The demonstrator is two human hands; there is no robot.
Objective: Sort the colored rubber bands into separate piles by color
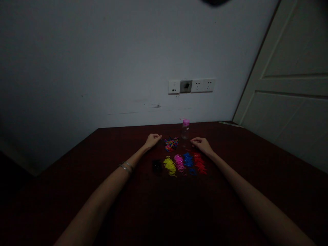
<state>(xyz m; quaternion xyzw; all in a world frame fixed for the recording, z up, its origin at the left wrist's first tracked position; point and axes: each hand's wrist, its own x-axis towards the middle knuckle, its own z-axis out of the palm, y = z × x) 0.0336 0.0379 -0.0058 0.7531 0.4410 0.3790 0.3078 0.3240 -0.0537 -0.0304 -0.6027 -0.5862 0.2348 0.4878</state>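
Observation:
A mixed heap of small coloured rubber bands (171, 144) lies on the dark table between my two hands. My left hand (153, 140) rests just left of this heap, thumb and fingers drawn together. To the right, my right hand (203, 145) has its fingertips pinched near the table; anything in either pinch is too small to make out. Nearer me are sorted piles: black bands (156, 166), yellow bands (169, 166), pink bands (180, 163), blue bands (188, 159) and red bands (199, 163). Behind the heap stands a clear bottle (185, 131) with a pink lid.
The dark red table (164, 208) reaches a pale wall (115, 61) at the back. Sockets and a switch (191, 86) sit on that wall above the bottle. At the right is a panelled door (292, 85). The light is dim.

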